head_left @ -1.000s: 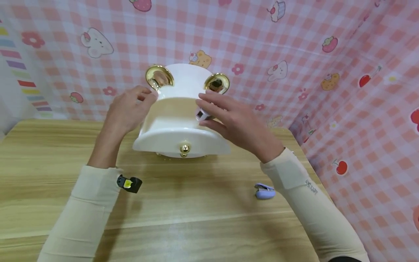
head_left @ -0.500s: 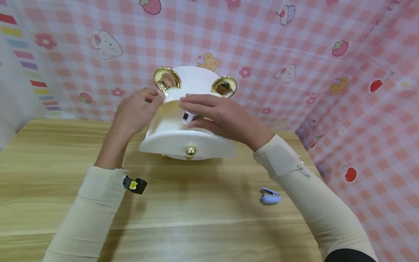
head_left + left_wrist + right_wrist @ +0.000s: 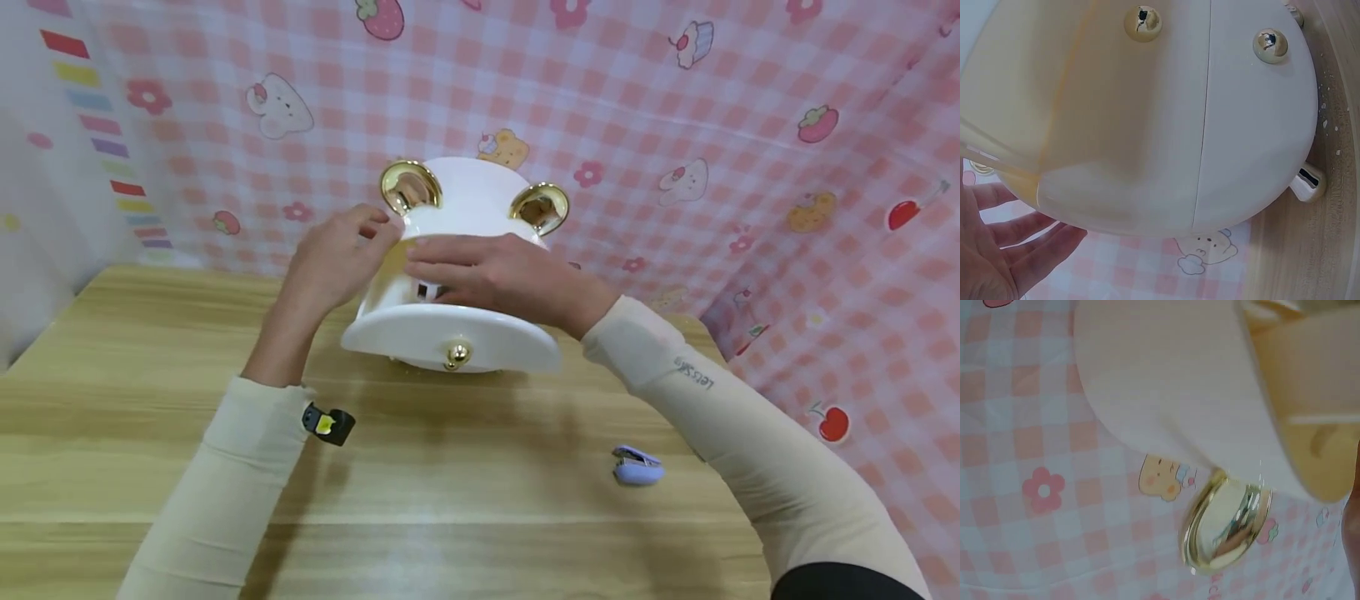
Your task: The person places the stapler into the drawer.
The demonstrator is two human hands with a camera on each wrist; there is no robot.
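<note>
A white, rounded box (image 3: 472,196) with two gold ear-like discs stands at the back of the table. Its front flap (image 3: 405,332), with a gold knob, is tilted outward, leaving a compartment exposed. My right hand (image 3: 498,271) reaches into that opening, holding a small whitish item (image 3: 431,292) with a dark square end, mostly covered by the fingers. At the box's left edge is my left hand (image 3: 337,258). In the left wrist view, its extended fingers (image 3: 1054,247) lie along the box's side. The right wrist view mainly shows the box's top and a gold ear (image 3: 1229,525).
A lilac mini stapler (image 3: 638,467) lies on the wooden table (image 3: 420,475), toward the right. Pink checked cloth (image 3: 622,125) hangs behind the box and along the right side. Short gold feet (image 3: 1308,182) support the box.
My right hand has moved left and lower into the box's opening with the small whitish item. The left hand keeps its place at the box's edge. The head view has shifted slightly.
</note>
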